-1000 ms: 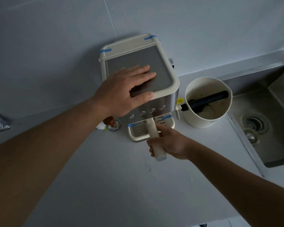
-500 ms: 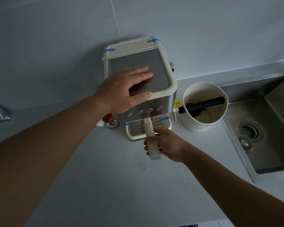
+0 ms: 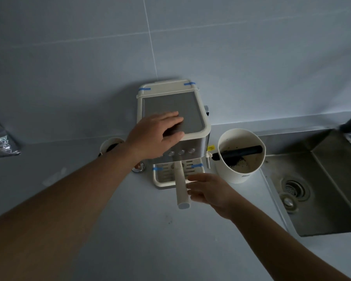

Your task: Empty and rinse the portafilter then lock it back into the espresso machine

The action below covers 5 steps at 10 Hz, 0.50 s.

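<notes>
A cream and steel espresso machine (image 3: 193, 110) stands against the wall on the grey counter. My left hand (image 3: 156, 136) lies flat on its top front edge, fingers spread, gripping nothing. The portafilter's cream handle (image 3: 180, 187) sticks straight out toward me from under the machine's front; its basket end is hidden under the machine. My right hand (image 3: 209, 191) hovers just right of the handle with fingers apart, no longer wrapped around it. The slotted drip tray (image 3: 166, 175) sits below the handle.
A cream knock box (image 3: 240, 171) with a dark bar and coffee grounds stands right of the machine. A steel sink (image 3: 322, 195) with a drain lies at the right. A tamper (image 3: 138, 167) and a small cup (image 3: 109, 145) sit left of the machine. A foil bag (image 3: 0, 138) lies far left.
My right hand has let go of the portafilter handle and opened beside it. The handle stays pointing straight out. The left hand stays on the machine; the view has pulled back.
</notes>
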Each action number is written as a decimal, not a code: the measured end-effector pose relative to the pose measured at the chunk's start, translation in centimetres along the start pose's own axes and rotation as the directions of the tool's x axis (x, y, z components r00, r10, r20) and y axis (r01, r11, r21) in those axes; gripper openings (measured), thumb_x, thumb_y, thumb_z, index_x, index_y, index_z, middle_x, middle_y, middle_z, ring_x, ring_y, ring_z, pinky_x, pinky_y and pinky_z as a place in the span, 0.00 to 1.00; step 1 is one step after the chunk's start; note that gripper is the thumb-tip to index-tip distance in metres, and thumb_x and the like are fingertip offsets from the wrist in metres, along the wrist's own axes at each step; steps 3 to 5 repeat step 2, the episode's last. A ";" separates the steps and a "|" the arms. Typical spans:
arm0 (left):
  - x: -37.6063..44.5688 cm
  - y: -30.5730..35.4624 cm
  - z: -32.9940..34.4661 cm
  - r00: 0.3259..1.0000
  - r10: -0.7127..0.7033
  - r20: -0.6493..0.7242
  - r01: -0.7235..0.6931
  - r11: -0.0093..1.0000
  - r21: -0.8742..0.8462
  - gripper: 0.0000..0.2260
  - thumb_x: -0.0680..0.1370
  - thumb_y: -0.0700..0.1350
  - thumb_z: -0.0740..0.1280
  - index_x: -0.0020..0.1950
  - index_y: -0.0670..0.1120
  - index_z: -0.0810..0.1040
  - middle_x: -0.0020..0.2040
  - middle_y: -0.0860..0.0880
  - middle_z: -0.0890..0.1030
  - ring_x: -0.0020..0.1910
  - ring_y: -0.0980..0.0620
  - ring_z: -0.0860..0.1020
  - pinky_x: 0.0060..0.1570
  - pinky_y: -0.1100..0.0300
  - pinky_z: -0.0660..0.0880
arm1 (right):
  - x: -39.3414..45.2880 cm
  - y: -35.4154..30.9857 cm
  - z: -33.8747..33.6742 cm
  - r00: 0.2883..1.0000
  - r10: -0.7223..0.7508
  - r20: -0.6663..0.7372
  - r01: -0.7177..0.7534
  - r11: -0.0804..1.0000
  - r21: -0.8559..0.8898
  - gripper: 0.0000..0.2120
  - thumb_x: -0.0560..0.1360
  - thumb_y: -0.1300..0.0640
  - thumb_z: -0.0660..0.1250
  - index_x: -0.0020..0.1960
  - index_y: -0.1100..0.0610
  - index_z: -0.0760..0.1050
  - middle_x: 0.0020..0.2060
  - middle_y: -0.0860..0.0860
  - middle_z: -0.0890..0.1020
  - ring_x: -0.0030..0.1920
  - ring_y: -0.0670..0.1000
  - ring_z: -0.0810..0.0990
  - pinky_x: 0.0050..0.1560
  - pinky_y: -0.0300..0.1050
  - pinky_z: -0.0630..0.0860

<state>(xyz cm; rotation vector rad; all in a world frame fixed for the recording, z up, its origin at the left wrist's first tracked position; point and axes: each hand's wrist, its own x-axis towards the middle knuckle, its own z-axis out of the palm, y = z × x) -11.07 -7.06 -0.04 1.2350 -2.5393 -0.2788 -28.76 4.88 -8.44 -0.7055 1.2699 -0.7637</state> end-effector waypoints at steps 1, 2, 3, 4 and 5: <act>-1.4 0.7 -0.5 0.998 -0.063 -0.027 0.057 0.982 -0.180 0.20 0.76 0.56 0.65 0.67 0.52 0.75 0.67 0.52 0.77 0.65 0.53 0.74 0.65 0.48 0.72 | -2.1 -1.9 -1.1 0.997 -0.071 0.021 0.070 0.995 0.068 0.09 0.78 0.64 0.65 0.56 0.58 0.79 0.49 0.57 0.86 0.49 0.54 0.86 0.48 0.48 0.83; -2.7 1.7 -1.6 0.995 -0.059 -0.075 0.032 0.948 -0.318 0.14 0.75 0.51 0.69 0.59 0.50 0.81 0.54 0.53 0.83 0.53 0.58 0.80 0.56 0.52 0.77 | -4.6 -4.7 -2.1 0.984 -0.174 0.033 0.169 0.980 0.106 0.11 0.76 0.63 0.67 0.58 0.58 0.79 0.50 0.56 0.87 0.51 0.55 0.85 0.51 0.51 0.82; -2.7 1.7 -1.6 0.995 -0.059 -0.075 0.032 0.948 -0.318 0.14 0.75 0.51 0.69 0.59 0.50 0.81 0.54 0.53 0.83 0.53 0.58 0.80 0.56 0.52 0.77 | -4.6 -4.7 -2.1 0.984 -0.174 0.033 0.169 0.980 0.106 0.11 0.76 0.63 0.67 0.58 0.58 0.79 0.50 0.56 0.87 0.51 0.55 0.85 0.51 0.51 0.82; -2.7 1.7 -1.6 0.995 -0.059 -0.075 0.032 0.948 -0.318 0.14 0.75 0.51 0.69 0.59 0.50 0.81 0.54 0.53 0.83 0.53 0.58 0.80 0.56 0.52 0.77 | -4.6 -4.7 -2.1 0.984 -0.174 0.033 0.169 0.980 0.106 0.11 0.76 0.63 0.67 0.58 0.58 0.79 0.50 0.56 0.87 0.51 0.55 0.85 0.51 0.51 0.82; -2.7 1.7 -1.6 0.995 -0.059 -0.075 0.032 0.948 -0.318 0.14 0.75 0.51 0.69 0.59 0.50 0.81 0.54 0.53 0.83 0.53 0.58 0.80 0.56 0.52 0.77 | -4.6 -4.7 -2.1 0.984 -0.174 0.033 0.169 0.980 0.106 0.11 0.76 0.63 0.67 0.58 0.58 0.79 0.50 0.56 0.87 0.51 0.55 0.85 0.51 0.51 0.82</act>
